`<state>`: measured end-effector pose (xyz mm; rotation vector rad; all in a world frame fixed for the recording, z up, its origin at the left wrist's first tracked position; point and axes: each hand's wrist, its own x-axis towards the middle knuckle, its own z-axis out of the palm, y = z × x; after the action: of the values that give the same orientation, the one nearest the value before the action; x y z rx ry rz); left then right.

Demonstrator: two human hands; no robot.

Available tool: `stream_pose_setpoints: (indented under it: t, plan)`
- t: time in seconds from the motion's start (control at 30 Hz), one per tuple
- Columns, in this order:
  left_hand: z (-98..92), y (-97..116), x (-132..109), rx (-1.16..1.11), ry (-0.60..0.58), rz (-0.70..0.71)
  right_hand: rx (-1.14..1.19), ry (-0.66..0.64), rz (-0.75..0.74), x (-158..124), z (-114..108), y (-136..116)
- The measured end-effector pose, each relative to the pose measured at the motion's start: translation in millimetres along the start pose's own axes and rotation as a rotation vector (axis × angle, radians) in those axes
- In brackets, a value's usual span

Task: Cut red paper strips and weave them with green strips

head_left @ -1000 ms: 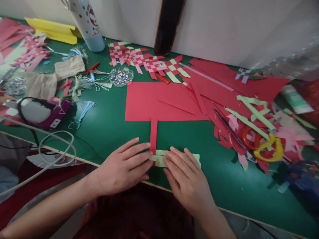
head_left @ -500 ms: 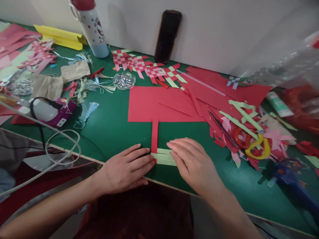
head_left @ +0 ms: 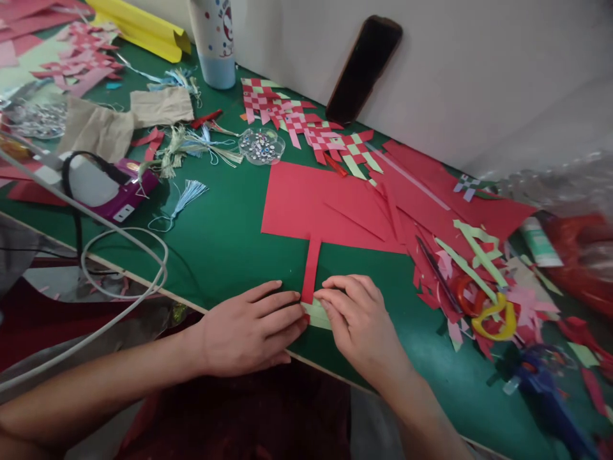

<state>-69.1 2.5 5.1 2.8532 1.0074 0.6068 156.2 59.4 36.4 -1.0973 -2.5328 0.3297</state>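
My left hand (head_left: 253,329) lies flat near the table's front edge, fingers stretched out. Its fingertips press on the left end of the pale green paper strips (head_left: 318,315). A red paper strip (head_left: 312,271) runs up from there, its far end reaching a red paper sheet (head_left: 292,198). From the right, my right hand (head_left: 361,319) pinches a light green strip between thumb and fingers, close to where it meets the red one. The fingers of both hands hide parts of the strips.
Scissors (head_left: 498,319), paper scraps and a blue glue gun (head_left: 550,390) lie on the right. Behind are woven paper pieces (head_left: 316,131), a dish of small gems (head_left: 262,147) and a leaning phone (head_left: 364,69). Tassels (head_left: 189,193), a white cable (head_left: 165,255) and a bottle (head_left: 215,48) occupy the left.
My right hand has moved closer to the red strip and its fingers have closed on a green strip. My left hand stays flat on the strips. The camera view has tilted.
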Motion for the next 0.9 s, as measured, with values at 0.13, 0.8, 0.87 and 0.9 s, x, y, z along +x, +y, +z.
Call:
stream_pose_setpoints:
  t: [0.13,0.8,0.87,0.9]
  plan:
    - [0.7,-0.2,0.1,-0.001,0.003,-0.006,-0.038,0.007,0.008,-2.3,-1.1,5.2]
    - [1.4,2.8,-4.3,-0.062,0.014,-0.039,-0.448,-0.152,0.063,-93.7,4.2,-3.4]
    - [0.0,2.7,-3.8,-0.054,0.0,-0.036,-0.456,-0.147,0.129,-105.6,-0.3,4.5]
    - [-0.9,2.6,-3.4,-0.048,-0.007,-0.035,-0.458,-0.141,0.16,-111.0,-2.3,8.4]
